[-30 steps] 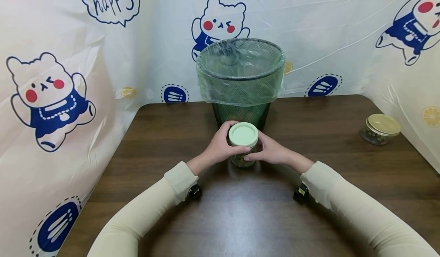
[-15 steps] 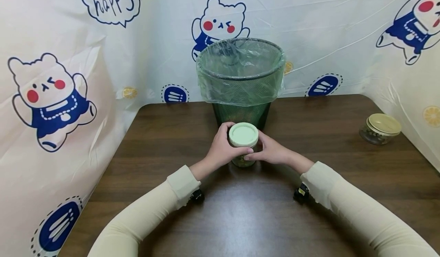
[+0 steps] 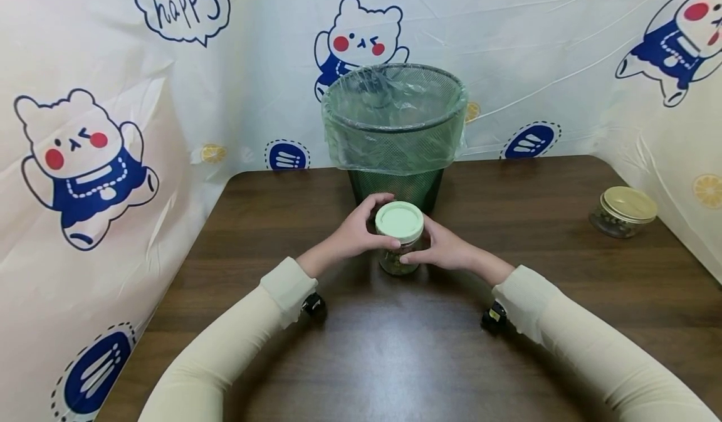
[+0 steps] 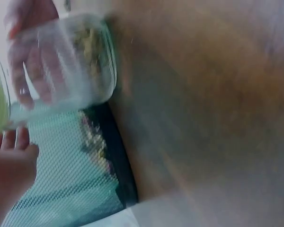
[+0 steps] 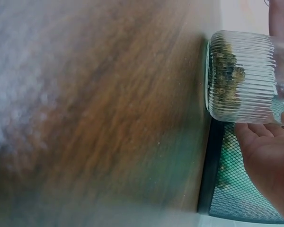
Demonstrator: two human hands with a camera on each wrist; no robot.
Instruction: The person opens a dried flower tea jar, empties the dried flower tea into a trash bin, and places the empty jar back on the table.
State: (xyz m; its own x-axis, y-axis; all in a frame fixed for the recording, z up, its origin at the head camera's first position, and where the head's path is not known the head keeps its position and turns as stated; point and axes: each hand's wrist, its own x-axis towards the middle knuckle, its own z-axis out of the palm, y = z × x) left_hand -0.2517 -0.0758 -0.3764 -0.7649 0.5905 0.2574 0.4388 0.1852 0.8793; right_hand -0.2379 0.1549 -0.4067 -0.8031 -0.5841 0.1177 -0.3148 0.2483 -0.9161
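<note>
A clear glass jar (image 3: 393,265) with a pale green lid (image 3: 399,220) stands upright on the table, just in front of the bin. My left hand (image 3: 358,229) curls loosely round the lid from the left, thumb across the front and a small gap before the palm. From the right, my right hand (image 3: 449,245) grips the jar's body, its thumb on the front. Ribbed glass and a low layer of dark, crumbly contents show on the jar (image 5: 241,78) in the right wrist view. In the left wrist view, my left fingertips (image 4: 22,137) lie by the lid's edge.
Behind the jar stands a mesh bin (image 3: 395,149) lined with a thin green bag. A lower jar with a yellowish lid (image 3: 630,203) sits at the right edge of the brown table (image 3: 389,347). A printed curtain (image 3: 271,83) hangs around the table.
My left hand has shifted slightly left and loosened round the lid, its thumb drawn back. The right hand and the jar have stayed in place.
</note>
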